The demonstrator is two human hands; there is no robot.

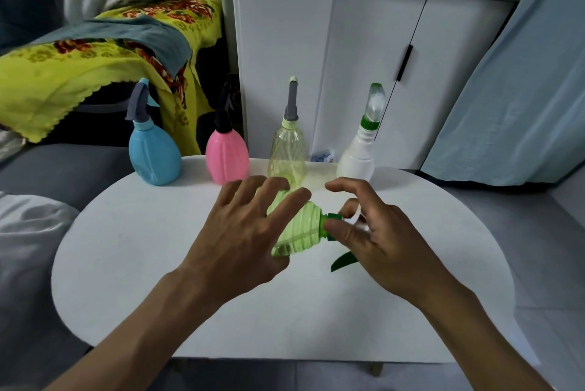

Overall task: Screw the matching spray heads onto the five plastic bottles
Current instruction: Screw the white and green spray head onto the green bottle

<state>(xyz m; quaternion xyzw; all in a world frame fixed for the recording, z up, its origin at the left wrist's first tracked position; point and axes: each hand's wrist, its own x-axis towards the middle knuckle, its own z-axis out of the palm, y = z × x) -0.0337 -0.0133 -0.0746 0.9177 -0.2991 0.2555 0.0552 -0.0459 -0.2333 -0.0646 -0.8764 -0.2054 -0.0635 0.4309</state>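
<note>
A translucent green bottle (300, 230) lies on its side just above the middle of the white round table (142, 279), neck to the right. My left hand (240, 232) holds its body, fingers spread over the top. My right hand (376, 235) pinches the dark green collar of the spray head (333, 222) at the neck; the head's green trigger (343, 261) sticks out below my palm. Along the table's far edge stand a blue bottle (155, 154), a pink bottle (226, 156), a clear yellowish bottle (287, 153) and a white bottle (357, 158), each with a head on top.
A grey sofa (47, 175) with a yellow flowered blanket (63, 74) lies to the left. White cupboards (364, 42) stand behind the table and a pale blue cloth (522, 89) hangs at the right. Bare tabletop shows in front of my hands.
</note>
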